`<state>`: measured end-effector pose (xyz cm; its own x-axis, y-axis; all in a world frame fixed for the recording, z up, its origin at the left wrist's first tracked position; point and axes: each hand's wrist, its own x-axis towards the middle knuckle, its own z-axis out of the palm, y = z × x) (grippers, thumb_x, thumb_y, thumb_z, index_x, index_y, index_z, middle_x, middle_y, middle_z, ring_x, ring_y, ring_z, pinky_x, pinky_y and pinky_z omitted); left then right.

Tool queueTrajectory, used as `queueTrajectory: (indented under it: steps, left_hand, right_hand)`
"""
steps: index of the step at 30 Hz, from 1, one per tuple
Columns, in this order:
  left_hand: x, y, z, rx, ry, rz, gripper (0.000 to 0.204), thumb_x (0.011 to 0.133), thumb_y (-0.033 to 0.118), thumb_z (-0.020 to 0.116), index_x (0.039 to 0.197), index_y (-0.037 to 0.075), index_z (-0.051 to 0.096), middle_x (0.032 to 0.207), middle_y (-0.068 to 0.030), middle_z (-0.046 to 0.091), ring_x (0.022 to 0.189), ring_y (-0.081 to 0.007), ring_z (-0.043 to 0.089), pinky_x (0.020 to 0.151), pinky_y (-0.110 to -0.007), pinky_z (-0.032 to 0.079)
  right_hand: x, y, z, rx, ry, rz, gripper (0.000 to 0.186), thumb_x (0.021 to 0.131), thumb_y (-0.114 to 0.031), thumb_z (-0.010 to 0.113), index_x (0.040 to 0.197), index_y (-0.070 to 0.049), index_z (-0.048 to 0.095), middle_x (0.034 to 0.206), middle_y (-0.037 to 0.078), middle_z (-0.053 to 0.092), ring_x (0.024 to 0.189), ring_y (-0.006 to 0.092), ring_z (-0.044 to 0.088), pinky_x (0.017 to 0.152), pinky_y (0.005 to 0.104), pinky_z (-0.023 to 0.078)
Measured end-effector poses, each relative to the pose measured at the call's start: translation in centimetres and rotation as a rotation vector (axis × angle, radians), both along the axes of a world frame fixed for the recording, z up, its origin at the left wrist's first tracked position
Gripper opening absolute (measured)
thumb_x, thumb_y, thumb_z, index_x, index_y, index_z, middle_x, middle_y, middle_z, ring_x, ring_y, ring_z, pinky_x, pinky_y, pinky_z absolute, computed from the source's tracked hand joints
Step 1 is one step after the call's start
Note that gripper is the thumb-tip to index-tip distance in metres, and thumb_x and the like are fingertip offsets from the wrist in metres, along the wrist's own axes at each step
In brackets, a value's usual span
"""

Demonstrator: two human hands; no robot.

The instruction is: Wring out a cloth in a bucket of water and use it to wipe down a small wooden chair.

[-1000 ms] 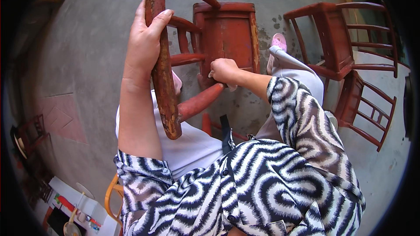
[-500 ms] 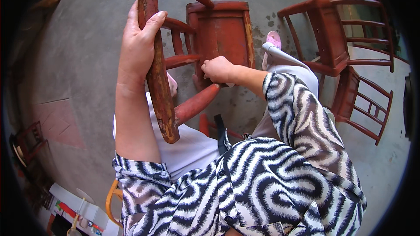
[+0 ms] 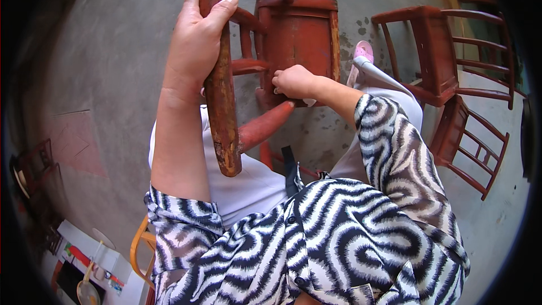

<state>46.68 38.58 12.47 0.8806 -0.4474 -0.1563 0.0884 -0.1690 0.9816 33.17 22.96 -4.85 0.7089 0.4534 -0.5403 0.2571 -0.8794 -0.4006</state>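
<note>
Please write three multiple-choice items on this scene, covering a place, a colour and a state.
1. Where is the left hand?
A. on the red chair's leg
B. on the floor
C. on a knee

2. What colour is the slipper?
A. green
B. pink
C. black

3. How does the right hand stand?
A. hanging free
B. flat on the concrete floor
C. closed at the chair's seat frame

Answers: 1 A, fingers wrap the worn leg; 2 B, it shows pink beside the seat; 3 C, its fingers curl against the seat's edge.

The chair (image 3: 293,39) lies tipped across the person's lap, its leg (image 3: 221,79) nearest. Two more chairs (image 3: 446,62) stand on the floor (image 3: 113,68) to the right.
</note>
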Motion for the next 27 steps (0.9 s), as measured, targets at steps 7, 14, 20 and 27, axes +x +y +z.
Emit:
queueTrajectory:
  steps: [7, 14, 20, 27]
  left_hand:
    - [0.7, 0.0, -0.2, -0.026, -0.006, -0.020, 0.047, 0.086, 0.028, 0.056, 0.127, 0.007, 0.044, 0.102, -0.0047, 0.062, 0.097, -0.0130, 0.054, 0.083, -0.030, 0.041]
    - [1.0, 0.3, -0.1, 0.039, 0.014, -0.027, 0.046, 0.086, 0.029, 0.056, 0.125, 0.007, 0.045, 0.101, -0.0041, 0.063, 0.096, -0.0122, 0.054, 0.082, -0.029, 0.041]
    - [0.6, 0.1, 0.2, 0.046, -0.024, -0.043, 0.044, 0.086, 0.029, 0.056, 0.123, 0.007, 0.047, 0.101, -0.0041, 0.063, 0.094, -0.0113, 0.055, 0.080, -0.028, 0.043]
    - [0.6, 0.1, -0.1, 0.038, -0.041, -0.037, 0.043, 0.086, 0.029, 0.056, 0.122, 0.006, 0.048, 0.100, -0.0036, 0.063, 0.093, -0.0105, 0.055, 0.079, -0.027, 0.043]
  right_hand:
    - [-1.2, 1.1, -0.6, 0.022, 0.025, -0.333, 0.026, 0.084, -0.030, 0.056, 0.091, -0.006, 0.063, 0.099, 0.012, 0.062, 0.089, 0.0297, 0.062, 0.075, 0.0408, 0.049]
    - [-1.9, 0.0, -0.4, 0.180, -0.143, -0.542, 0.015, 0.082, -0.023, 0.055, 0.093, -0.014, 0.061, 0.094, 0.010, 0.057, 0.085, 0.0307, 0.059, 0.074, 0.0404, 0.046]
    - [-1.7, 0.2, -0.1, 0.144, -0.020, -0.319, 0.014, 0.080, -0.020, 0.057, 0.083, -0.009, 0.065, 0.092, 0.011, 0.060, 0.086, 0.0300, 0.060, 0.075, 0.0406, 0.047]
    - [0.6, 1.5, -0.7, -0.048, 0.029, -0.068, 0.015, 0.075, -0.017, 0.060, 0.079, -0.005, 0.068, 0.085, 0.014, 0.066, 0.081, 0.0307, 0.064, 0.069, 0.0390, 0.051]
